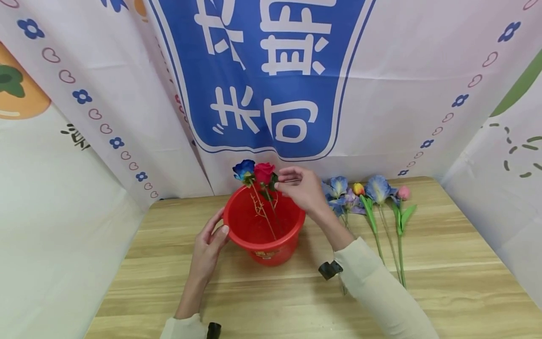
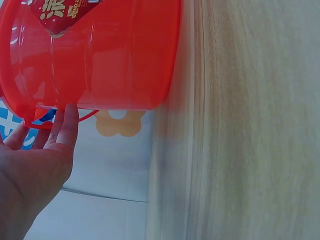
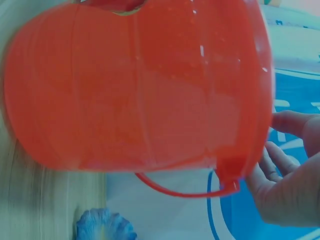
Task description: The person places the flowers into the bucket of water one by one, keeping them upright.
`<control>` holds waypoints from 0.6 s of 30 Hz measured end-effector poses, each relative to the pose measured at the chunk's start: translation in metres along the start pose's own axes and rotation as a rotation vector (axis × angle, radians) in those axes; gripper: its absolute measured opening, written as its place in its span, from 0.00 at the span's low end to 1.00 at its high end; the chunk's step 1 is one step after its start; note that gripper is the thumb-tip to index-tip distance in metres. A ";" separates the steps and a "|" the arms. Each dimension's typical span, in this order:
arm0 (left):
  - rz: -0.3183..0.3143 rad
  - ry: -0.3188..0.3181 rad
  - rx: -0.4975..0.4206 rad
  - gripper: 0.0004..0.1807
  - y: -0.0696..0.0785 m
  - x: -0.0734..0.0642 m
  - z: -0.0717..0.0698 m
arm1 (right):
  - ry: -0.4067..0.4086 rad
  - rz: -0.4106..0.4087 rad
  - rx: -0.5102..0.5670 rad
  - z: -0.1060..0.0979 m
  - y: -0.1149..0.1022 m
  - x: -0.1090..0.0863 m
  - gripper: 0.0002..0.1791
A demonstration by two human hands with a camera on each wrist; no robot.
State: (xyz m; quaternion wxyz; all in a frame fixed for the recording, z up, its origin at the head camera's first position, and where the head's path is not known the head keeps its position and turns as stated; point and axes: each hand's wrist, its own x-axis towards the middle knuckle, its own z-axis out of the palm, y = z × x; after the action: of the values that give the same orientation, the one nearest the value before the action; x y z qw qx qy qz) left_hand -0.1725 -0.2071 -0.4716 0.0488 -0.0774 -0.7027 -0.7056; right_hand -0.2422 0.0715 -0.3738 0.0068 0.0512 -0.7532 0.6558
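Note:
A red plastic bucket (image 1: 273, 256) stands on the wooden table with a blue rose (image 1: 244, 170) and a red rose (image 1: 264, 173) leaning in it, blooms above the far rim. My left hand (image 1: 207, 247) rests against the bucket's left side at the rim, its fairly straight fingers touching the outer wall in the left wrist view. Over the right part of the rim is my right hand (image 1: 300, 188); its thumb and fingers are spread apart beside the red rose's leaves. In the right wrist view, the bucket hides part of that hand.
Right of the bucket lie several artificial flowers: blue irises (image 1: 378, 189), a yellow-orange tulip (image 1: 358, 189) and a pink tulip (image 1: 403, 192). A printed cloth (image 1: 381, 117) hangs behind the table (image 1: 271, 301). A thin red handle (image 3: 172, 192) hangs at the bucket's side.

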 end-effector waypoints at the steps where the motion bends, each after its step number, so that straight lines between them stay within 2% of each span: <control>1: -0.002 0.002 0.004 0.29 0.000 0.000 0.000 | 0.002 -0.004 0.001 -0.003 0.000 -0.002 0.21; 7: -0.008 0.015 0.010 0.29 0.000 -0.001 -0.001 | 0.025 -0.008 0.008 -0.027 0.002 -0.011 0.23; 18: -0.010 0.001 0.014 0.29 0.000 0.002 -0.001 | 0.099 0.000 -0.003 -0.095 0.021 -0.030 0.27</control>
State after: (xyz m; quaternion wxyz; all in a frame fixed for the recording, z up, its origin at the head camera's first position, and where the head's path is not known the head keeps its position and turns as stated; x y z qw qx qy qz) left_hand -0.1742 -0.2085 -0.4716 0.0464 -0.0730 -0.7081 -0.7008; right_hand -0.2194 0.1705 -0.3839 0.0440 0.0185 -0.7528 0.6565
